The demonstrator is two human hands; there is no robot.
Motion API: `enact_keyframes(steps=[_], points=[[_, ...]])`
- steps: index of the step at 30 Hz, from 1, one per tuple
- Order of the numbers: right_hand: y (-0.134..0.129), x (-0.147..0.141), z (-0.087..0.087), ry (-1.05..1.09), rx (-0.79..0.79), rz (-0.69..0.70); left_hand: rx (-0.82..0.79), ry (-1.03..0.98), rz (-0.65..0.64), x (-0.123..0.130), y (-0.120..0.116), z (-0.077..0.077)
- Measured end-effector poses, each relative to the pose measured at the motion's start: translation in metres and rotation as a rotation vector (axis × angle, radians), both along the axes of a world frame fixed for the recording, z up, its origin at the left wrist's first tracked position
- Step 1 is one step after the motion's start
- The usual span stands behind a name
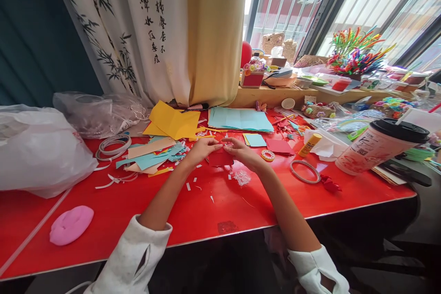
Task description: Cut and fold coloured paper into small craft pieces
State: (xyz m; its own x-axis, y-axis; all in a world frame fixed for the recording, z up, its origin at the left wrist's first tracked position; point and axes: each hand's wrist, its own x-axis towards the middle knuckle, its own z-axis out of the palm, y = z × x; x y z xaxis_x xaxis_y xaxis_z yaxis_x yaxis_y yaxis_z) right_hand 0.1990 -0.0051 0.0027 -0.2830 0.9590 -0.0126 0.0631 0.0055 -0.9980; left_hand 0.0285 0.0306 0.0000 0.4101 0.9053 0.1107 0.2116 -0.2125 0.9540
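Observation:
Between my two hands is a small piece of red paper, held by its upper edge just above the red table. My left hand pinches its left side, fingertips closed. On the other side my right hand closes on the right part, thumb and fingers together. Some pale shreds show near the fingertips. Right below my right hand lies a tangle of white shreds. A roll of tape and a square of red paper sit to its right.
Paper scraps and yellow sheets lie left, light blue sheets behind. A glue stick, a tape ring and a tilted cup stand right. A plastic bag and pink lump are far left.

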Motion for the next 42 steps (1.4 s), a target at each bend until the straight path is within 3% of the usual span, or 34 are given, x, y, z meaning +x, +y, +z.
enact_keyframes(steps=[4,11,15,20,28,36,42], points=[[0.003,-0.001,-0.002,-0.121,0.076,-0.003,0.028,-0.017,0.088,-0.002,0.003,-0.002],[0.007,0.0,-0.004,-0.037,0.075,-0.019,-0.009,0.035,0.041,-0.006,0.005,0.001],[0.006,0.0,-0.003,-0.05,0.06,-0.027,0.043,0.082,0.11,-0.006,0.008,-0.003],[0.004,-0.001,0.0,-0.091,0.149,-0.042,0.109,0.145,0.154,-0.003,0.006,-0.004],[0.003,0.002,0.003,-0.057,0.083,-0.047,0.069,0.131,0.008,-0.007,0.006,0.0],[0.004,0.005,0.002,-0.157,0.162,-0.026,0.119,0.191,0.012,-0.012,0.001,0.008],[0.002,0.003,0.003,-0.205,0.143,0.087,0.193,0.115,0.004,-0.007,-0.001,0.01]])
